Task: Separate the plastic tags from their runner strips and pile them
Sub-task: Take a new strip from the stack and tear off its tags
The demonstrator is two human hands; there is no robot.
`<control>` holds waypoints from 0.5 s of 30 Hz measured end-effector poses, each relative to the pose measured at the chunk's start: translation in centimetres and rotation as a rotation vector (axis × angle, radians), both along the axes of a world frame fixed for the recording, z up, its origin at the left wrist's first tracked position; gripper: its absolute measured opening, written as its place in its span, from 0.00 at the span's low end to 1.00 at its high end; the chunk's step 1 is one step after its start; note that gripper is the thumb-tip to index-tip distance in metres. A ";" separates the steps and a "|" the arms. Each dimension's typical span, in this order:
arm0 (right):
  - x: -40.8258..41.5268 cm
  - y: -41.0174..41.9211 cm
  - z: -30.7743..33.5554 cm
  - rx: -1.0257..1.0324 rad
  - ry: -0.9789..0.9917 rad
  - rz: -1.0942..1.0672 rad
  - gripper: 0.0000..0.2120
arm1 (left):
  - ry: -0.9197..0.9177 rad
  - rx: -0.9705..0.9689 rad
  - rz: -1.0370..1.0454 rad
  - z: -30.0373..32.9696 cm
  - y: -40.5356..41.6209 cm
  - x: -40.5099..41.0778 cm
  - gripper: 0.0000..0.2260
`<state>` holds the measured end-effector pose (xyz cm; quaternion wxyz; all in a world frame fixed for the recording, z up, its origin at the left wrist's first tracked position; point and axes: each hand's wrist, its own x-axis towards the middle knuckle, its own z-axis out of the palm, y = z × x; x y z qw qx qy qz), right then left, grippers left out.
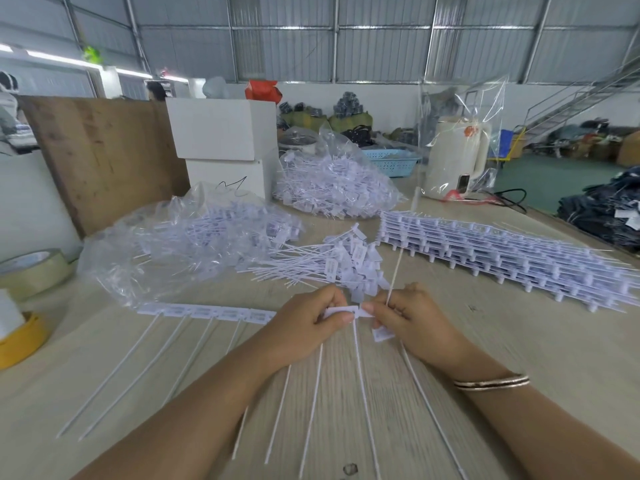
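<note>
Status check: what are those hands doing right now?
Left hand and right hand both pinching the tag strip. Loose pile just beyond. Nothing in the way.

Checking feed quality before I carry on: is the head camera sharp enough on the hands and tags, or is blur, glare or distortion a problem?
Head view: the left hand and right hand are fairly sharp on the strip of tags; the table edges smear with motion blur; wide-angle distortion bends the roof and walls; light is soft and even, with mild glare on the clear plastic bags.
</note>
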<state>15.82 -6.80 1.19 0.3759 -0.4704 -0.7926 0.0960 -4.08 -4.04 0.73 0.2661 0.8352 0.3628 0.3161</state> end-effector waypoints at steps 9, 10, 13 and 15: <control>1.3 0.6 0.1 -0.272 0.680 -0.136 0.18 | 0.020 -0.002 -0.006 -0.4 0.0 -0.2 0.06; 2.2 0.7 0.2 -0.241 0.668 -0.177 0.16 | 0.017 -0.010 0.001 -0.5 0.0 -0.4 0.06; 3.4 1.1 0.2 -0.182 0.343 -0.158 0.11 | 0.003 -0.046 0.016 -0.5 0.2 -0.6 0.05; 2.8 1.1 0.0 -0.188 0.249 -0.039 0.16 | 0.003 -0.080 0.018 -0.3 0.1 -0.5 0.03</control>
